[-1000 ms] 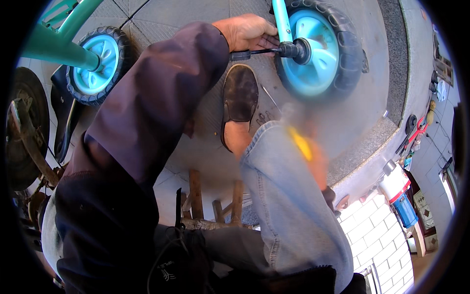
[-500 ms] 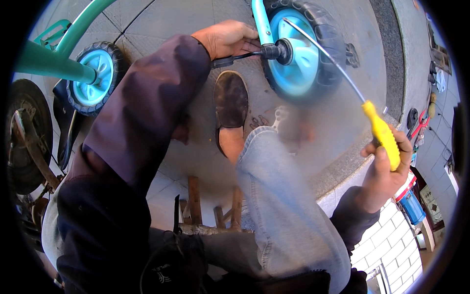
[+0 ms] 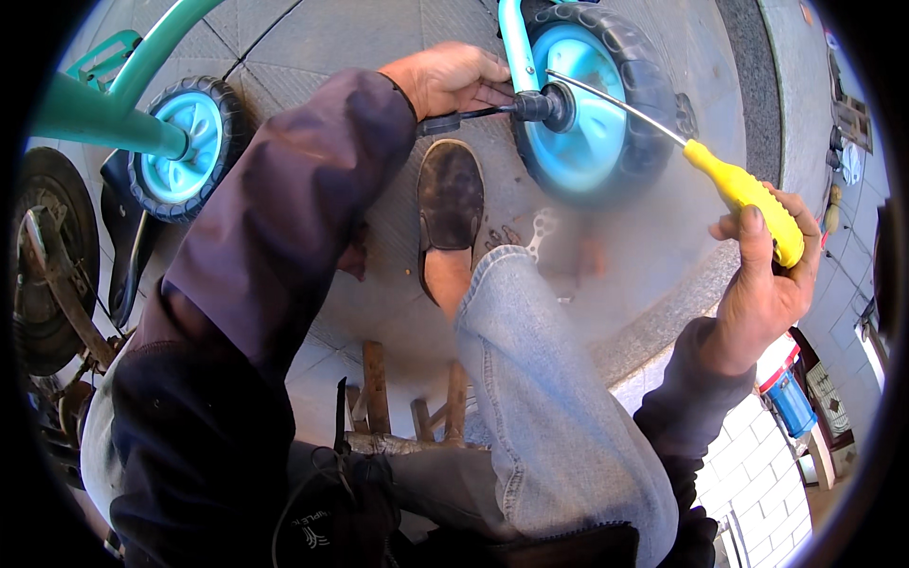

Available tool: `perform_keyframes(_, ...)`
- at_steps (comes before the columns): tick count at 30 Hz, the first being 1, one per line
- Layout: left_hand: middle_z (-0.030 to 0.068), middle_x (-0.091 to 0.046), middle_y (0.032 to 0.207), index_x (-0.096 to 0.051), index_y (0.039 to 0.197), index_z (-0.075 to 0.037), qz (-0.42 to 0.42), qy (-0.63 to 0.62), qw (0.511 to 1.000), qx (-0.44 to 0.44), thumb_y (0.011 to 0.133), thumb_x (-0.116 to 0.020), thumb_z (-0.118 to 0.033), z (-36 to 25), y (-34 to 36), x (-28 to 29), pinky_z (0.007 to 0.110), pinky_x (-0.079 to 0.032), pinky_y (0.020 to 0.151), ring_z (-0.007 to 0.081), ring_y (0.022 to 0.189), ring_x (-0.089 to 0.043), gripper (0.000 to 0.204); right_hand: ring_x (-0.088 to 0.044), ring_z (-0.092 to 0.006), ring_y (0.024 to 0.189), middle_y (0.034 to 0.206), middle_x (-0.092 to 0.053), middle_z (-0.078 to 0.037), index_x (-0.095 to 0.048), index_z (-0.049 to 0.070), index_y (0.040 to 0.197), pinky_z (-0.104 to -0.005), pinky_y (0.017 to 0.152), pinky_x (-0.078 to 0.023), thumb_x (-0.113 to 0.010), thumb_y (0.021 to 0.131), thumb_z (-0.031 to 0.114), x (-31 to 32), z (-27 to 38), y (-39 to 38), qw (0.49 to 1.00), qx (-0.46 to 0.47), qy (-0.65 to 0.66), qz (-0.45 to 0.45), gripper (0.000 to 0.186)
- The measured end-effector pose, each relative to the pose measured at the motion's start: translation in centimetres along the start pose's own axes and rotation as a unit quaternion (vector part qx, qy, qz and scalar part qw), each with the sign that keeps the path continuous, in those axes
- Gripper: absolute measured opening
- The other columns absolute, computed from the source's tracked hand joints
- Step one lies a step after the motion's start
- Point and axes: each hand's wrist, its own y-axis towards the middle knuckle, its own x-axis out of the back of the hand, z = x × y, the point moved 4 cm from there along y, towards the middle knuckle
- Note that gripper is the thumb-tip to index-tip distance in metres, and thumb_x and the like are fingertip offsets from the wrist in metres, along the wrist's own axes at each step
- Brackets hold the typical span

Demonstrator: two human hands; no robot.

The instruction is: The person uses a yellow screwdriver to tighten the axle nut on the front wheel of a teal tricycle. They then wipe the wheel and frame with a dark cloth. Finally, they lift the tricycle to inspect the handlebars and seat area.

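Observation:
A turquoise front wheel [image 3: 579, 142] with a black tyre stands ahead of me, under a turquoise fork leg [image 3: 517, 47]. From its hub a black pedal crank [image 3: 485, 113] runs left toward a pedal beside my sleeve. My left hand [image 3: 450, 80] is closed at the crank by the foot of the fork, its fingertips partly hidden. In my right hand [image 3: 762, 275] is a screwdriver [image 3: 743, 185] with a yellow handle and long metal shaft. Its tip points left, in front of the wheel just above the hub; whether it touches anything I cannot tell.
A second turquoise wheel [image 3: 185, 142] sits at left under the frame tube [image 3: 104, 123]. My brown shoe [image 3: 451, 194] is between my arms, with a flat metal spanner [image 3: 541, 232] on the floor nearby. A stone step edge [image 3: 663, 327] curves at right. Wooden stool legs [image 3: 376, 388] show below.
My right hand has moved up and to the right, and the screwdriver lies flatter. Its tip has dropped closer to the hub. My left hand stays at the crank.

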Motion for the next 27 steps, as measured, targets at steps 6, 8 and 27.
perform_keyframes(6,0.0181,-0.06,0.113,-0.05,0.116,0.007,0.003,0.041,0.999,-0.003,0.096,-0.04,-0.008,-0.1,-0.1,-0.5,0.033,-0.052,0.086,0.0245,0.097,-0.064,0.027,-0.065,-0.0201,0.074,0.099,-0.062,-0.016,-0.054,-0.003,0.11,-0.0296,0.066,-0.056,-0.068,0.083,0.004,-0.9,-0.3,0.5,1.0,-0.015,-0.001,0.009,0.031)
perform_keyframes(8,0.0184,-0.06,0.112,-0.05,0.117,0.007,-0.001,0.032,0.999,-0.007,0.096,-0.04,-0.008,-0.1,0.0,-0.5,0.033,-0.052,0.086,0.0239,0.096,-0.064,0.028,-0.065,-0.0204,0.074,0.099,-0.062,-0.016,-0.054,-0.003,0.11,-0.03,0.066,-0.057,-0.068,0.083,0.004,-1.0,-0.3,0.5,1.0,-0.014,0.003,0.009,0.031)
perform_keyframes(27,0.0178,-0.062,0.109,-0.05,0.117,0.007,-0.019,0.054,0.998,-0.015,0.096,-0.04,-0.009,-0.3,-0.5,-0.8,0.034,-0.053,0.086,0.0228,0.096,-0.065,0.028,-0.066,-0.0207,0.073,0.099,-0.062,-0.017,-0.054,-0.004,0.11,-0.032,0.068,-0.057,-0.067,0.084,0.006,-1.1,-0.1,0.8,0.999,0.01,-0.012,0.03,0.03)
